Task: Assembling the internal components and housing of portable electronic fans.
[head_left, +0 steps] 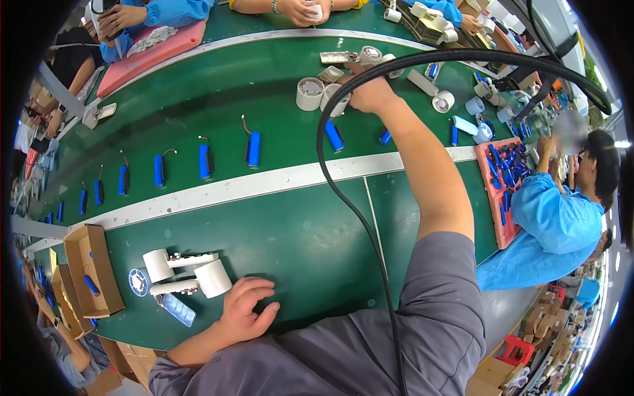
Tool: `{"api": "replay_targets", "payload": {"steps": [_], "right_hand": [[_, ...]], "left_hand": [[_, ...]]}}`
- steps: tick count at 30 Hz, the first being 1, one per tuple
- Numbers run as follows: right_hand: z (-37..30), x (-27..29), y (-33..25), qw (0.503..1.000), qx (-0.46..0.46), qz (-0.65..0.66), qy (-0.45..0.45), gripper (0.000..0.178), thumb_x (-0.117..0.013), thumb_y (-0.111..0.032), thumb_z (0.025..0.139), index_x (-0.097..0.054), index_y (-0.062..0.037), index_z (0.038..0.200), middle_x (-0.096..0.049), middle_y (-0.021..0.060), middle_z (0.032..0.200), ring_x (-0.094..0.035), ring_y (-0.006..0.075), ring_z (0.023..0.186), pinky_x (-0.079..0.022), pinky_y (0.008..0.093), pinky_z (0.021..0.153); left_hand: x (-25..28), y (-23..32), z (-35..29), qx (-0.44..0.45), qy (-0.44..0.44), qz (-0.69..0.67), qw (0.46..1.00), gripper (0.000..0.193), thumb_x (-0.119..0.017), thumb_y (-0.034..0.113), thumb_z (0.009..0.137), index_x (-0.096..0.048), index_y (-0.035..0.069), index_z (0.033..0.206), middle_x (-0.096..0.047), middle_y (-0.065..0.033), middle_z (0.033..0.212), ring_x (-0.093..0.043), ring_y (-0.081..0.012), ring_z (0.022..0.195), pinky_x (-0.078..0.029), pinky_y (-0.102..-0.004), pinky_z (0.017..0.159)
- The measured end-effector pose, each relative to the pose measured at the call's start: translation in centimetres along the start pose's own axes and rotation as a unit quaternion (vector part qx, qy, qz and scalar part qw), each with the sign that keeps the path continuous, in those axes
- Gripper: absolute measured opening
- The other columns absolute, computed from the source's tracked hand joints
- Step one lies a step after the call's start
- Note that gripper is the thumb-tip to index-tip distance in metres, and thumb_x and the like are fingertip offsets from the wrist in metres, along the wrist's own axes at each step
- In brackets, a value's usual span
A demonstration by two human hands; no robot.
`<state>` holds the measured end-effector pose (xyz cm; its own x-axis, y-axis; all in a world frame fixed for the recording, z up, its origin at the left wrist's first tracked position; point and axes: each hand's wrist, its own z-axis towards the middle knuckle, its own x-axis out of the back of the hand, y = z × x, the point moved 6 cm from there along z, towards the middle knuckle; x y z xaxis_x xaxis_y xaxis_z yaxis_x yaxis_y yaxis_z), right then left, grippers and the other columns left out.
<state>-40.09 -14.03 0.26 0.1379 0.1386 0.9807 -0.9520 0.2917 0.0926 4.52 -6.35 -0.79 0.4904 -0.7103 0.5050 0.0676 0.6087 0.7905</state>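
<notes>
Head view: held right hand [373, 94] among white housings [308, 102], could not tell its fingers' hold, rested left hand [248, 311], fingers parted, beside two seemingly part-assembled white units [214, 280] on desk [290, 228], with blue batteries [253, 150] apparently unfitted.

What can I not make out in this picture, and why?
Head view, right hand: grip partly hidden by the black cable.
Head view, blue cylinder beside the right forearm: partly covered by that arm.
Head view, yellow-sleeved co-worker: cut off by the top edge.
Head view, far-left blue cylinders: too small.
</notes>
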Motion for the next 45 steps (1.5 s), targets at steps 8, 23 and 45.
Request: {"api": "replay_targets", "payload": {"steps": [8, 23, 45], "right_hand": [[3.0, -0.1, -6.0, 0.981, 0.058, 0.165, -0.09, 0.077, -0.076, -0.027, 0.05, -0.049, -0.0007, 0.116, -0.051, 0.0213, 0.119, -0.047, 0.0371, 0.113, -0.04, 0.0404, 0.096], [4.5, 0.5, -9.7, 0.972, 0.016, 0.233, -0.034, 0.061, -0.063, -0.022, 0.063, -0.047, -0.0013, 0.117, -0.06, 0.024, 0.106, -0.061, 0.0356, 0.093, -0.048, 0.0394, 0.081], [-5.7, 7.3, -37.1, 0.847, 0.204, 0.49, -0.027, 0.076, -0.075, -0.034, 0.064, -0.043, 0.0036, 0.122, -0.051, 0.0245, 0.116, -0.049, 0.0376, 0.11, -0.038, 0.041, 0.096]], "left_hand": [[0.0, -0.5, -0.4, 0.012, 0.014, -0.022, 1.0, 0.023, -0.069, 0.004, 0.066, -0.059, 0.0, 0.087, -0.061, -0.0138, 0.095, -0.059, -0.0291, 0.081, -0.048, -0.0362, 0.07], [1.2, -0.9, -1.1, -0.021, 0.025, -0.047, 0.998, 0.023, -0.069, 0.006, 0.072, -0.057, 0.0, 0.09, -0.059, -0.0138, 0.096, -0.059, -0.0299, 0.082, -0.05, -0.0369, 0.069], [1.4, 0.2, -1.3, 0.026, -0.021, 0.128, 0.991, 0.041, -0.074, 0.016, 0.063, -0.057, 0.001, 0.097, -0.051, -0.0183, 0.114, -0.043, -0.0421, 0.11, -0.04, -0.049, 0.091]]}}
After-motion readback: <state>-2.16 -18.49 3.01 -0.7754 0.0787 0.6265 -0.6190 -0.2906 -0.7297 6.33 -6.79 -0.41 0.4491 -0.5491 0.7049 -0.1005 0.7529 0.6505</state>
